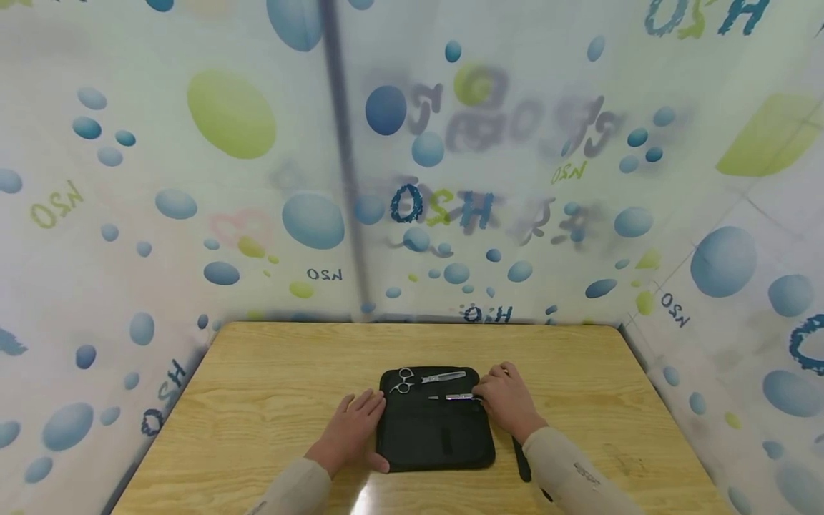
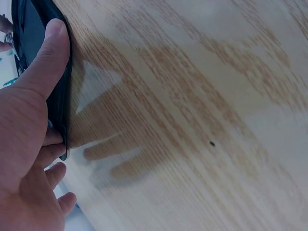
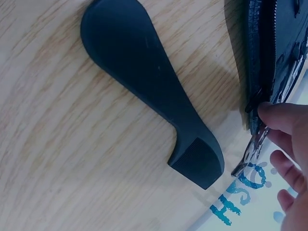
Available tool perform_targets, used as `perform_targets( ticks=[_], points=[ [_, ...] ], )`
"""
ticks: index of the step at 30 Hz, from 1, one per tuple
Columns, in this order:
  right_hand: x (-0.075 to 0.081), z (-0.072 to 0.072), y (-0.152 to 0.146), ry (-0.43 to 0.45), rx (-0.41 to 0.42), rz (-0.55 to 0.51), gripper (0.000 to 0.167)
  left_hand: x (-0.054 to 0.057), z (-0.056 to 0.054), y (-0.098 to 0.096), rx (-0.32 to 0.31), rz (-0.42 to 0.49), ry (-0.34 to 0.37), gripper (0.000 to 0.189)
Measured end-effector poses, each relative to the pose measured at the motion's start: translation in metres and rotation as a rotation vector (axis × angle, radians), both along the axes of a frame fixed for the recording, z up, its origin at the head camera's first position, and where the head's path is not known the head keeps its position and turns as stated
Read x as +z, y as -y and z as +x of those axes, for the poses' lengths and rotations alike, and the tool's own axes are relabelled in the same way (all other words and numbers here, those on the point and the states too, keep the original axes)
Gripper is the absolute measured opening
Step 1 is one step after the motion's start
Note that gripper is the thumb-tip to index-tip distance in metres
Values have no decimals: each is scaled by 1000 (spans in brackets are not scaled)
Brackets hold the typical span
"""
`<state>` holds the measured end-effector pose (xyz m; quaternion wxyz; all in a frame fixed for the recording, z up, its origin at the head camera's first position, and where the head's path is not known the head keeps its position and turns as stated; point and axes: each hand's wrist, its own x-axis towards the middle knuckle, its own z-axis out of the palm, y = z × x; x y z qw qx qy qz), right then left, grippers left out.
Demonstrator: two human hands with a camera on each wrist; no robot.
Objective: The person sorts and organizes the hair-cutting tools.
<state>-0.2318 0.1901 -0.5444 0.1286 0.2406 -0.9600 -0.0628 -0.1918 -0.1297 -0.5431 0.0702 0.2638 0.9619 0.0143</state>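
Black case [image 1: 418,429] sat between the left hand [image 1: 347,433], spread along its edge, and the right hand [image 1: 508,400], pinching opposite! Black comb [image 3: 144,72] lay just beside, its rounded end clipped by the right wrist view. Silver scissors [image 1: 444,377] rested on top — and a slim silver tool [image 1: 458,396] hid one end behind that pinch!

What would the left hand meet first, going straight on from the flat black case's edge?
Probably the upper pair of ring-handled silver metal scissors; the left hand touches the case, but depth there is unclear.
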Motion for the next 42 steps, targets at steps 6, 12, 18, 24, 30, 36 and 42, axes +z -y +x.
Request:
perform_targets(
  ticks=[6, 12, 18, 24, 30, 36, 42],
  points=[
    [3, -4, 4, -1, 20, 75, 12, -1, 0, 0, -4, -4, -12, 113],
    [5, -10, 7, 16, 41, 164, 9, -2, 0, 2, -15, -8, -30, 113],
    [3, -11, 6, 9, 55, 206, 11, -3, 0, 2, -13, -6, -31, 113],
    [-4, -12, 4, -11, 73, 187, 13, -2, 0, 1, -19, -8, -47, 113],
    [-7, -11, 6, -28, 76, 196, 19, -6, -1, 2, -18, -12, -57, 114],
    [-6, -10, 7, -23, 81, 189, 21, -5, -1, 2, -9, -12, -25, 114],
    [-7, -10, 7, -29, 91, 170, 23, -3, -2, 1, -4, -5, -8, 113]
  ],
)
